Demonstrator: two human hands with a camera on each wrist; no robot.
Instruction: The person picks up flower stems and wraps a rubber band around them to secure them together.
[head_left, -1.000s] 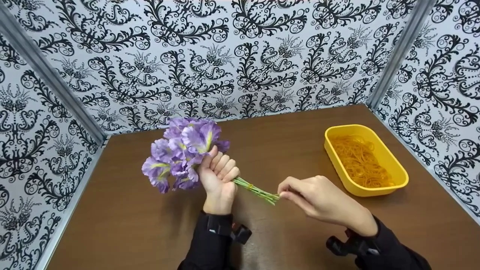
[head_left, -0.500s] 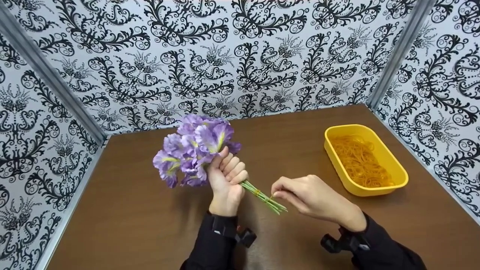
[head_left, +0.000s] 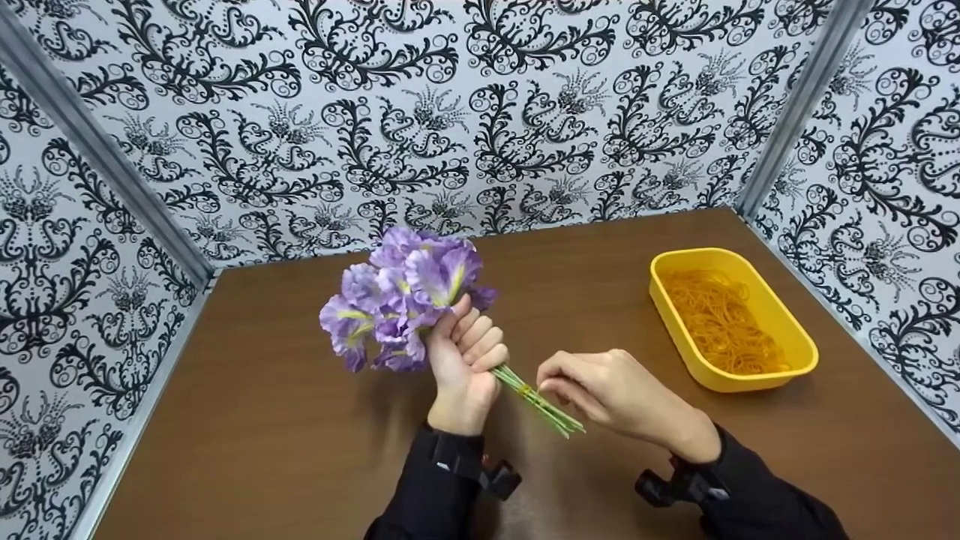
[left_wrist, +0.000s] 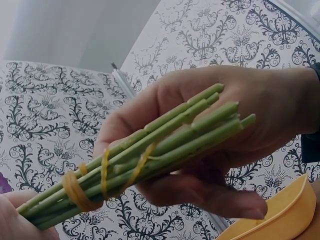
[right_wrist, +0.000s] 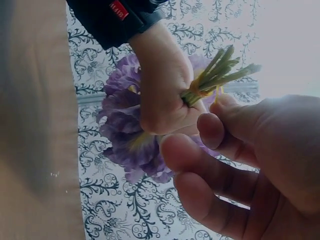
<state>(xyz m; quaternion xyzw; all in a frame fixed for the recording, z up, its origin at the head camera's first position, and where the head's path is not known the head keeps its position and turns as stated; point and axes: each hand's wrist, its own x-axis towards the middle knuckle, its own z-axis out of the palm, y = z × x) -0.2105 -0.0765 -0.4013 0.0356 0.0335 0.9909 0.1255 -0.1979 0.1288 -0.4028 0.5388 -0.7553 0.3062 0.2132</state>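
The brown table [head_left: 300,450] bears a yellow tray [head_left: 780,322] of rubber bands, set within reach of the right hand [head_left: 607,390]. The left hand [head_left: 465,360] grips the purple flower bunch [head_left: 405,296] above the table, stems [head_left: 547,409] outward for access. The right hand's fingertips pinch the rubber band [left_wrist: 75,192] wound round them, apparently to tighten it.

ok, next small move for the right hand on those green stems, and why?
Probably wind the yellow rubber band round the green stems again: one loop still runs slack and slanted, while the left hand grips the purple fabric flower bunch and the right hand is at the band.
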